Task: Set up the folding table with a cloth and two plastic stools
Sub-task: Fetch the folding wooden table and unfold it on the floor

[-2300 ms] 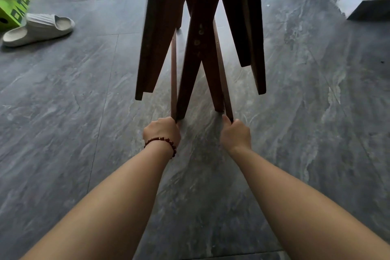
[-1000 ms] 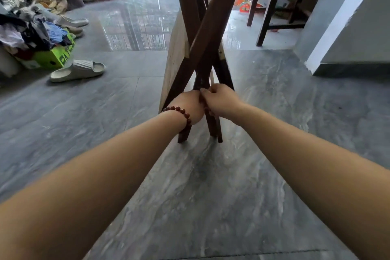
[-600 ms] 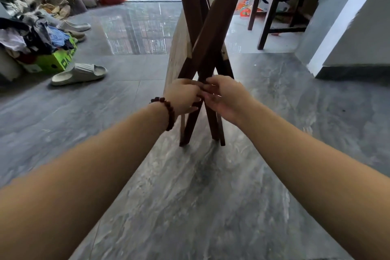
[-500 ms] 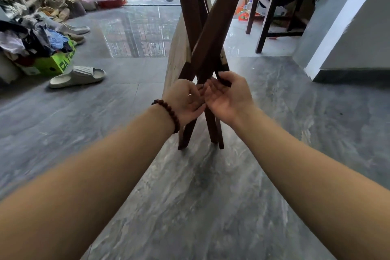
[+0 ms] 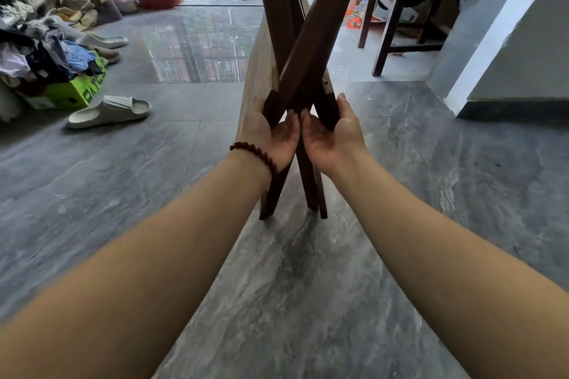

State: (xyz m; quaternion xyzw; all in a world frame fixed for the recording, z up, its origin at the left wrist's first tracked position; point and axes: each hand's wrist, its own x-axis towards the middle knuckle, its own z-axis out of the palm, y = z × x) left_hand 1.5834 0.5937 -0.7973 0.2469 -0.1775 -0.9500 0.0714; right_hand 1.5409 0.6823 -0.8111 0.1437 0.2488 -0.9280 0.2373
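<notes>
Two hands are on the job and we're at step one: getting the folded bench open. No cloth or plastic stools in frame, so most of the task is ahead, as we judge it.

Far left of frame, not ours to touch: a heap of clothes (image 5: pixel 37 49) over a bright green box (image 5: pixel 75 92), w/ a pale rubbery slide sandal (image 5: pixel 109 111) on the floor (image 5: pixel 154 194) lower down. Floor is grey marbled tile, glossy, mirroring the window grille at upper centre.

Centre-left: our left hand (image 5: pixel 274 135), dark red bead bracelet (image 5: pixel 254 152) on the wrist, palm up and cupped round a leg of the bench (image 5: pixel 304 64). Fingers curl behind the wood, so we read it as a loose grip, not a hard clamp.

Centre: the bench stands folded on its feet, dark stained square-section legs crossing in an X just above our hands. A pale, raw-looking board, prob. the top's underside, hangs edge-on at the left of the legs.

Centre-right: right hand (image 5: pixel 331 135) mirrors the left, palm up, wrapped round the other leg, thumbs nearly touching between them.

Next move, we reckon: pull the two legs apart so the X spreads, then swing the top flat. Needs even force both sides; feet may skid on that slick tile, and fingers sit close to the crossing, so pinch risk.

Upper right: a dark wooden stand (image 5: pixel 397 9) w/ clutter, and a grey wall w/ white corner trim (image 5: pixel 492 28).
</notes>
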